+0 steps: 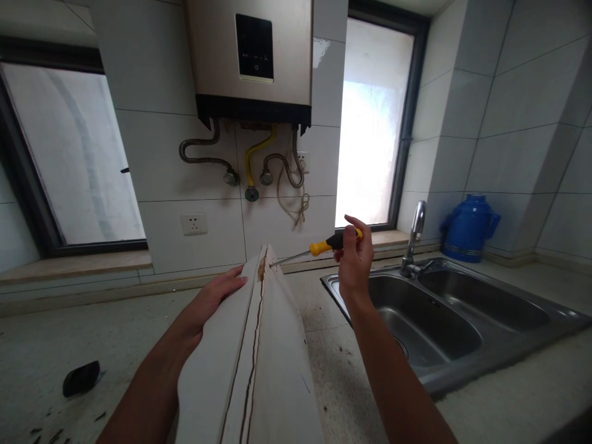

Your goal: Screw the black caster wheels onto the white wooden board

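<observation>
Two-handed: L hand [224, 287] spread flat on white panel [213, 357] at 6 o'clock, prob. steadying it; R hand [355, 253] wrapped round screwdriver [322, 248], slanted to 8 o'clock, tip by brown patch [261, 270], likely for control.

Plastic, metal, smooth, rough
In my right hand [355, 260], a yellow-and-black plastic-handled screwdriver [320, 248], metal-shafted; against my left hand [215, 295], a long white panel [213, 370], smooth, rough at its bare brown patch [261, 269].

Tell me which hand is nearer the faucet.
Right: the right hand, gripping the screwdriver, is left of the faucet; the left hand is farther left, against the white panel.
</observation>
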Available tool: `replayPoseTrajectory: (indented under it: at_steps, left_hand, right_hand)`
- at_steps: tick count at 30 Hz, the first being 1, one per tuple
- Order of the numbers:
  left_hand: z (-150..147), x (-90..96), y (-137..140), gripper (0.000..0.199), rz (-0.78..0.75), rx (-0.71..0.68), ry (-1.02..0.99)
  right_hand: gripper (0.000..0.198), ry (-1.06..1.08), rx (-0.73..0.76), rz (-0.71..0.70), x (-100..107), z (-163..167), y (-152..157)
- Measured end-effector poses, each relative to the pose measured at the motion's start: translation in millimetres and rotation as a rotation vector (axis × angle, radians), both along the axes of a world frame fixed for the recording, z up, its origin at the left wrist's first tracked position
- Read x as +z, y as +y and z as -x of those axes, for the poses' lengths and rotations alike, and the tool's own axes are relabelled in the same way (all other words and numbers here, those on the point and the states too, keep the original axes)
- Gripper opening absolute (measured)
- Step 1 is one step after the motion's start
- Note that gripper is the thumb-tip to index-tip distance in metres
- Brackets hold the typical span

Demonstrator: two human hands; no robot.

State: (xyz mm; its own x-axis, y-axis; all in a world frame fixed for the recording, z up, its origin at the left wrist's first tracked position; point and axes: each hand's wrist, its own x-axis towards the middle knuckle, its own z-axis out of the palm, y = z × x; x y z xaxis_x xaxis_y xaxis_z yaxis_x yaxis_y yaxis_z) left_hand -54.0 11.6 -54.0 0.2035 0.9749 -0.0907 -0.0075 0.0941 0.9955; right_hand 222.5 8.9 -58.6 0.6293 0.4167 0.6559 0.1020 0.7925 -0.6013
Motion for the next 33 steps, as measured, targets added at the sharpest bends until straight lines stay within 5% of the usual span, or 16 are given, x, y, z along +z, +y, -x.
replayPoseTrajectory:
  at_steps: [7, 12, 22, 33]
  left_hand:
    - [0, 3.1, -5, 0.061, 0.001, 0.004, -0.012]
    - [1, 0.2, -1, 0.069, -0.017, -0.006, 0.023]
    - [1, -2.6, 1, 0.064, -0.038, 0.001, 0.026]
    - [2, -1.9, 0, 0.057, -0.059, 0.004, 0.024]
  right_hand:
    - [0.048, 0.128, 0.407, 0.013, 8, 0, -8]
    - [0.040, 0.290, 0.378, -0.036, 0, 3, 6]
    - [0.020, 0.295, 0.601, -0.135, 7, 5, -7]
    - [0.034, 0.317, 0.597, -0.138, 3, 5, 1]
